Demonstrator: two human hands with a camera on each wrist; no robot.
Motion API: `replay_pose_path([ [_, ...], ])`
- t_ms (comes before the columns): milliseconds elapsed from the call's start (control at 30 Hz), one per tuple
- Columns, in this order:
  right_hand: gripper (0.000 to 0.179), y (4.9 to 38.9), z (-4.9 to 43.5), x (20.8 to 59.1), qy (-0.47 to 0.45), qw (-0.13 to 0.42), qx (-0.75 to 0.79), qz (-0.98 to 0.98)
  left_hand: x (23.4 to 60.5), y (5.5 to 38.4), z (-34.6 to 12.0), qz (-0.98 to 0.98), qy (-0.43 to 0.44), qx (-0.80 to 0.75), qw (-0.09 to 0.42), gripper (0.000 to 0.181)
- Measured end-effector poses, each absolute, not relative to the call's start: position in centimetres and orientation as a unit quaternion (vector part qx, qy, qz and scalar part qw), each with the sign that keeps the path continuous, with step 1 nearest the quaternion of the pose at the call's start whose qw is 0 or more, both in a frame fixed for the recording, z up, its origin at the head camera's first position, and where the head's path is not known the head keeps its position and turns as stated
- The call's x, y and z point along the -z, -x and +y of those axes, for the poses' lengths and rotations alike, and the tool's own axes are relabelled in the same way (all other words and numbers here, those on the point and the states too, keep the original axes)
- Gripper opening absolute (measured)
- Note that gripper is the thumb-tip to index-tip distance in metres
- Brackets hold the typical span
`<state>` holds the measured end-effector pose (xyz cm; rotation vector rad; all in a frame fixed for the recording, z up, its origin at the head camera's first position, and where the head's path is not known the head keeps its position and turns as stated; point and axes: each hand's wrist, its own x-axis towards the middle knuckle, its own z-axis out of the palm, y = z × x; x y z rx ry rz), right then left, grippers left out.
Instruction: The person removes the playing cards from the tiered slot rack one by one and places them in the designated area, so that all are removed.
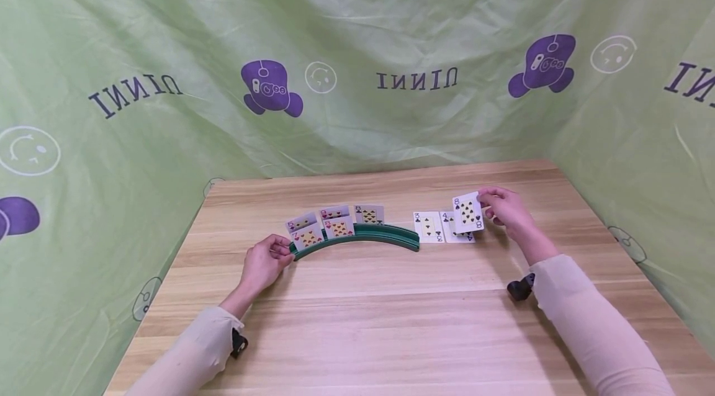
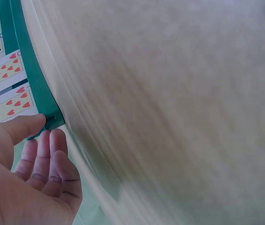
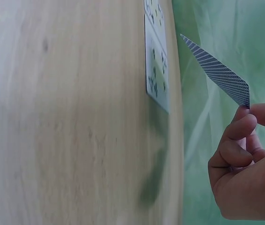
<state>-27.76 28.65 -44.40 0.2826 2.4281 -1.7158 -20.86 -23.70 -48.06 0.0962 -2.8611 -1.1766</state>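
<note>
My right hand (image 1: 505,210) pinches a black eight playing card (image 1: 467,213) by its edge, raised above the table. Its patterned back shows in the right wrist view, between thumb and fingers. Below it, partly covered, lies a black four (image 1: 448,233), beside a black three (image 1: 428,227). At the left end of a curved green card holder (image 1: 385,233), my left hand (image 1: 262,262) grips the tip, thumb on top. Standing in the holder are a seven of hearts (image 1: 308,238), an eight of hearts (image 1: 339,228), a black eight (image 1: 368,215) and partly hidden cards behind.
The wooden table (image 1: 357,321) carries the holder and cards near its far side. A green printed cloth (image 1: 357,123) hangs behind the table and along both sides. Dark wrist devices (image 1: 521,288) sit at both sleeves.
</note>
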Motion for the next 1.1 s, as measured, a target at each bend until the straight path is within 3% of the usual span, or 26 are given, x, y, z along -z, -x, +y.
replay_pose_path([
  [400,0.047,27.6,30.2,44.7,-0.127,0.083,0.546,0.824,47.9,20.8,-23.7,-0.925,-0.033,0.377,0.023,0.026],
  [1100,0.048,27.9,31.4,46.0,-0.146,0.103,0.519,0.836,48.0,20.9,-23.7,-0.926,-0.031,0.375,0.025,0.027],
])
